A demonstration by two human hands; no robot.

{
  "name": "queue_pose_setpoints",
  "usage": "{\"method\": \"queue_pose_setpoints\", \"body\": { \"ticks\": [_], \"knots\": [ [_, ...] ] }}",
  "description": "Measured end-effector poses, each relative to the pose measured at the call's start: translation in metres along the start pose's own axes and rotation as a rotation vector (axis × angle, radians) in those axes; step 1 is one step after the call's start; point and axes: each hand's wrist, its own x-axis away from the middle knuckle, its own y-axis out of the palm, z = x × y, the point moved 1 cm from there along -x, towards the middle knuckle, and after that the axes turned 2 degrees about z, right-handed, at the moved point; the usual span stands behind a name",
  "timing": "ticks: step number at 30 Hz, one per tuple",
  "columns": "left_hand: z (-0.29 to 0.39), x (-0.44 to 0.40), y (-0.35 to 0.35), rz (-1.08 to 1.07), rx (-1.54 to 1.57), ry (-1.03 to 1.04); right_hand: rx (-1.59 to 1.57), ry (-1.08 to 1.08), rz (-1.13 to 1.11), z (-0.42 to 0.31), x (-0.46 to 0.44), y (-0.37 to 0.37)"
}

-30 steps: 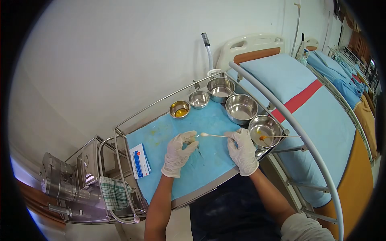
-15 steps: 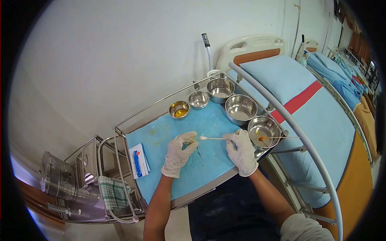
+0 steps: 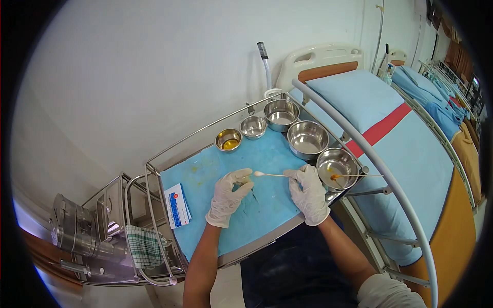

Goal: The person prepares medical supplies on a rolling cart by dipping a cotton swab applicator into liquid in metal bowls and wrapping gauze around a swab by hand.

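Both hands [image 3: 226,199] [image 3: 309,196] half-curled, slightly apart

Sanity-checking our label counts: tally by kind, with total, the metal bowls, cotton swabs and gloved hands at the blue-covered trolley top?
Metal bowls: 5
Cotton swabs: 2 (white-tipped swab, orange-tipped swab)
Gloved hands: 2 (left hand, right hand)
Total: 9
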Motion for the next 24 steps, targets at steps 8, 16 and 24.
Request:
{"method": "queue_pose_setpoints", "body": {
  "ticks": [8,16,24],
  "knots": [
    [0.0002,-0.0003,-0.0009,-0.016,-0.020,0.024,0.027,0.022,-0.011,-0.0009,0.0002,-0.0003],
    [0.0023,-0.0001,-0.0010,-0.001,-0.018,0.025,0.018,0.014,-0.023,-0.0022,0.0012,-0.0019],
    [-0.0002,-0.0011,-0.0016,0.008,-0.004,0.001,0.031,0.005,-0.004,0.0000,0.0010,0.0000]
  ]
}}
